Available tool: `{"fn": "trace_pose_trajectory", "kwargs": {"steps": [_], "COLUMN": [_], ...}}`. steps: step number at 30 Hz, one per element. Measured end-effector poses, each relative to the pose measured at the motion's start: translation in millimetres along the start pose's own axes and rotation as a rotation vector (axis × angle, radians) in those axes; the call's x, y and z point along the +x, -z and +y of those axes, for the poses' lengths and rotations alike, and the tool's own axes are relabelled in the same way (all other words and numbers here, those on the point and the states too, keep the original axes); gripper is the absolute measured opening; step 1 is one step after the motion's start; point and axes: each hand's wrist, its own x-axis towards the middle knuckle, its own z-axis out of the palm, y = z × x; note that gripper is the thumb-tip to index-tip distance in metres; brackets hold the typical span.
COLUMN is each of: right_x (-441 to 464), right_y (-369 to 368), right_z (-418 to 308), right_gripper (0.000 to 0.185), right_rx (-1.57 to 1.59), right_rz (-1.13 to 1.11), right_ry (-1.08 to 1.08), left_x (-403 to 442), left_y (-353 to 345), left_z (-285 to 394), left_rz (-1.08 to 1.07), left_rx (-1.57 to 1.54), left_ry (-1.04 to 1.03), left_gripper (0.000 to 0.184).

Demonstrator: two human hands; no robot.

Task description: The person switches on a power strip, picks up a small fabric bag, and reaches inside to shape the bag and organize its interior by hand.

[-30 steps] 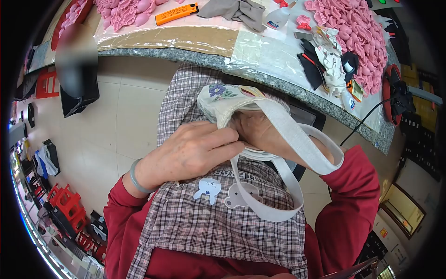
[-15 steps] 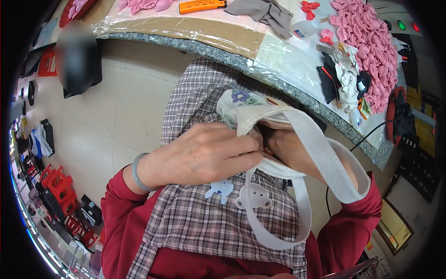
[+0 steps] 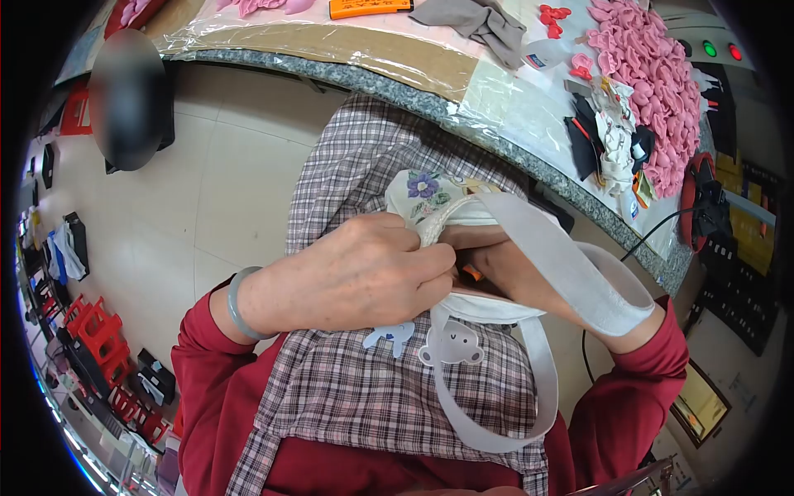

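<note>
A white bag (image 3: 407, 198) with embroidered flowers rests on the lap, over a checked apron (image 3: 356, 397). Its mouth is open and two white straps (image 3: 571, 269) loop out, one round my right forearm. My left hand (image 3: 372, 269) is closed on the bag's rim at the left of the opening. Inside the bag is my right hand (image 3: 509, 269), whose fingers are mostly hidden. A small orange item (image 3: 472, 272) shows in the opening beside the right hand; whether it is held cannot be made out.
On the table (image 3: 397, 70) ahead lie pink pieces (image 3: 645, 74), an orange box cutter (image 3: 370, 7), a grey cloth (image 3: 475, 26), a clear bottle (image 3: 544, 54) and black and white gloves (image 3: 614, 149). Red stools (image 3: 99, 331) stand at the left.
Against the earlier frames, the bag and both hands sit further right in view. The bag's mouth now shows more of its inside and the orange item. My left hand has kept hold of the rim.
</note>
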Motion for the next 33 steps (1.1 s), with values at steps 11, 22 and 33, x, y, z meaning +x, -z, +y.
{"fn": "trace_pose_trajectory", "kwargs": {"steps": [11, 22, 33], "right_x": [15, -5, 5], "right_y": [13, -2, 18], "right_z": [-30, -22, -47], "right_gripper": [0.034, 0.027, 0.028], "right_rx": [0.079, -0.197, -0.118], "right_rz": [-0.105, 0.02, -0.308], "right_ry": [-0.084, -0.061, -0.421], "left_x": [32, 69, 47], "left_y": [21, -21, 11], "left_z": [-11, -38, -8], "left_rz": [0.342, 0.346, 0.402], "left_rx": [-0.363, -0.071, -0.144], "left_ry": [0.225, 0.308, 0.304], "left_gripper": [0.045, 0.01, 0.018]}}
